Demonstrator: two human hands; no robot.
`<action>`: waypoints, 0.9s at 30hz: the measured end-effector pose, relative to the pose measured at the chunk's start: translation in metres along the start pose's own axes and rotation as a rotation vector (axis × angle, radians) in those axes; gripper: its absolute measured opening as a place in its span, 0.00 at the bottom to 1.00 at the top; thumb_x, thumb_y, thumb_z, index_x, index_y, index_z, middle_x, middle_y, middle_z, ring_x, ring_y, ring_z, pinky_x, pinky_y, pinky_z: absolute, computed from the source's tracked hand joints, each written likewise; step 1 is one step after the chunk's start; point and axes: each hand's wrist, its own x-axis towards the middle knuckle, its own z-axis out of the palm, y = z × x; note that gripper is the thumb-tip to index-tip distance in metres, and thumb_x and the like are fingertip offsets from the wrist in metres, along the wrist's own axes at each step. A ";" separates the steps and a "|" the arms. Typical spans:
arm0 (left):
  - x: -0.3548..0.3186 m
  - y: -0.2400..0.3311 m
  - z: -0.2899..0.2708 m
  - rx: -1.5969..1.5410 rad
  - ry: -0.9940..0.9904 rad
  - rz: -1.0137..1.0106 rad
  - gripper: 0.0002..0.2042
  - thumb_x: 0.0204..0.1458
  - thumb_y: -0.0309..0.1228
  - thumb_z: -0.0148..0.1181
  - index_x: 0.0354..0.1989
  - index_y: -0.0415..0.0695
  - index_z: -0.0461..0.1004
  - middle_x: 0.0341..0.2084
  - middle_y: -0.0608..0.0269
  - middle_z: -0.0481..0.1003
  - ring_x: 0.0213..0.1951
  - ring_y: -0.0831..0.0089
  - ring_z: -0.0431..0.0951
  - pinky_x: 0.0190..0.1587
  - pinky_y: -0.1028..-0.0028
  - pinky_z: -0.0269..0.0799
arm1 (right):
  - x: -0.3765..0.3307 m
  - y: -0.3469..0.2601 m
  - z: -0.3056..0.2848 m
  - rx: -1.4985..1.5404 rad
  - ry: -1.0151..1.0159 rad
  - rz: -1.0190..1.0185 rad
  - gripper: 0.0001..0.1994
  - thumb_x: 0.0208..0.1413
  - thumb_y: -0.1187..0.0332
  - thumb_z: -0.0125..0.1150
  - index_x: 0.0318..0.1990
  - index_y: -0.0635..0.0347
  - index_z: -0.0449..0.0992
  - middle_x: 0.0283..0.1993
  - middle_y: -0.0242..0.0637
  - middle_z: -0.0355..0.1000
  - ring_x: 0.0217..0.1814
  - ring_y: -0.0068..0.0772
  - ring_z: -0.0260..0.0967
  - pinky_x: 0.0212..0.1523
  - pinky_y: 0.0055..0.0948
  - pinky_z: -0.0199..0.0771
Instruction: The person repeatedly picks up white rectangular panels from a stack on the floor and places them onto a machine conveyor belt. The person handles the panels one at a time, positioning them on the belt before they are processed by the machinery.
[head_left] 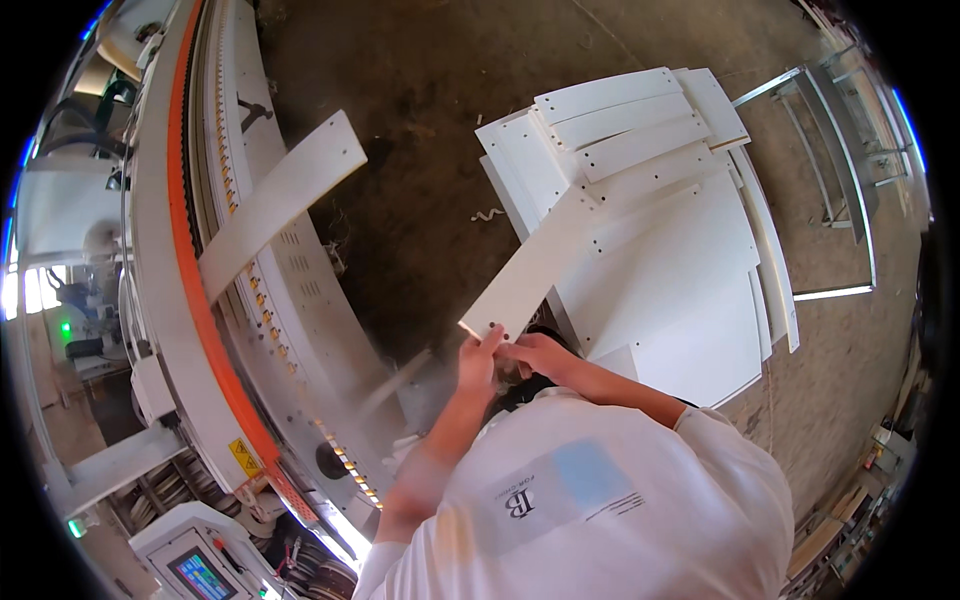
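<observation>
Machine [210, 330] L, strip [535, 262] mid, held at near end, pile [665, 285] R

Screen [200, 574] low L, near machine's lower end; 2nd strip [285, 200] lies across machine, outer end over the floor, machine prob. bearing its wt; L hand [477, 365] pinches strip's near end, thumb on top face by dark holes, other fingers hidden below; R hand [543, 358] curled just beside, at same end; contact mostly hidden, can't tell if it grips; strip runs fwd & R, far end over pile, touching or not unclear; prob. held at end so pile can take some wt; pile = white panels, wide ones below, narrow ones on top at far side, likely for a steady base; metal frame [845, 150] far R, apart from pile.
</observation>
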 end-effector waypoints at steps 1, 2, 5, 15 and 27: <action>-0.011 -0.003 -0.009 -0.074 0.056 -0.014 0.09 0.60 0.27 0.58 0.47 0.39 0.74 0.43 0.60 0.78 0.45 0.70 0.78 0.51 0.69 0.72 | -0.006 -0.006 0.002 -0.171 -0.091 0.043 0.23 0.58 0.47 0.62 0.46 0.61 0.80 0.31 0.31 0.77 0.30 0.25 0.71 0.32 0.25 0.71; -0.030 -0.002 -0.019 -0.042 0.105 0.024 0.09 0.59 0.25 0.58 0.46 0.38 0.75 0.43 0.59 0.79 0.46 0.69 0.79 0.52 0.68 0.73 | -0.009 -0.010 0.004 -0.342 -0.184 0.087 0.24 0.58 0.46 0.62 0.46 0.61 0.80 0.32 0.34 0.79 0.31 0.27 0.74 0.34 0.27 0.73; -0.069 -0.023 -0.089 0.019 0.125 0.184 0.09 0.56 0.23 0.58 0.45 0.37 0.76 0.43 0.58 0.79 0.47 0.68 0.79 0.52 0.68 0.73 | -0.009 -0.016 -0.016 -0.761 0.147 -0.180 0.23 0.57 0.46 0.61 0.43 0.59 0.80 0.34 0.39 0.81 0.37 0.38 0.78 0.41 0.36 0.76; -0.219 -0.060 -0.270 -0.394 0.001 0.564 0.12 0.53 0.35 0.60 0.40 0.40 0.77 0.40 0.59 0.79 0.44 0.63 0.79 0.50 0.61 0.74 | 0.002 -0.016 -0.072 -0.309 0.380 -0.214 0.25 0.62 0.49 0.58 0.55 0.60 0.76 0.50 0.35 0.77 0.49 0.30 0.73 0.49 0.33 0.72; -0.271 -0.091 -0.431 -0.759 0.544 0.761 0.15 0.62 0.42 0.53 0.46 0.42 0.72 0.33 0.65 0.73 0.40 0.69 0.75 0.46 0.65 0.73 | 0.044 0.097 0.109 -0.751 -0.075 -0.077 0.17 0.58 0.59 0.66 0.46 0.63 0.81 0.31 0.26 0.74 0.30 0.16 0.65 0.34 0.20 0.67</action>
